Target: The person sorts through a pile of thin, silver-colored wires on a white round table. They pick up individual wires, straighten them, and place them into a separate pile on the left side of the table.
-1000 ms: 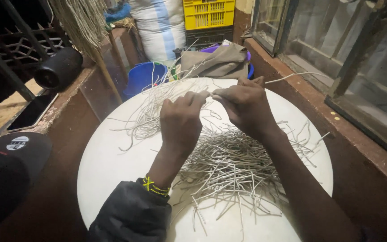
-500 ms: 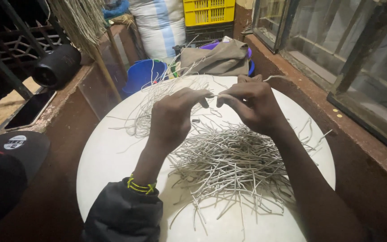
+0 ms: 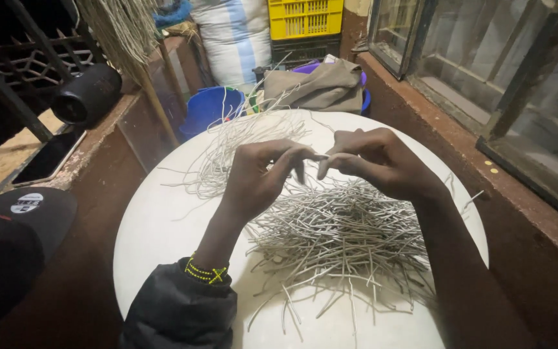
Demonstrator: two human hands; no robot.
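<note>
Thin pale grey strips (image 3: 343,232) lie heaped on the round white table (image 3: 163,226), right beneath my hands. My left hand (image 3: 259,174) and right hand (image 3: 376,161) meet fingertip to fingertip, pinching one strip between them. Beyond stands a blue bucket (image 3: 211,106), its contents unclear.

We note a round white table (image 3: 163,226) on a reddish-brown floor (image 3: 92,258). Right: a framed window (image 3: 485,58) above a ledge. Far: yellow crate (image 3: 305,16), blue bucket (image 3: 211,106). Lighting dim.
</note>
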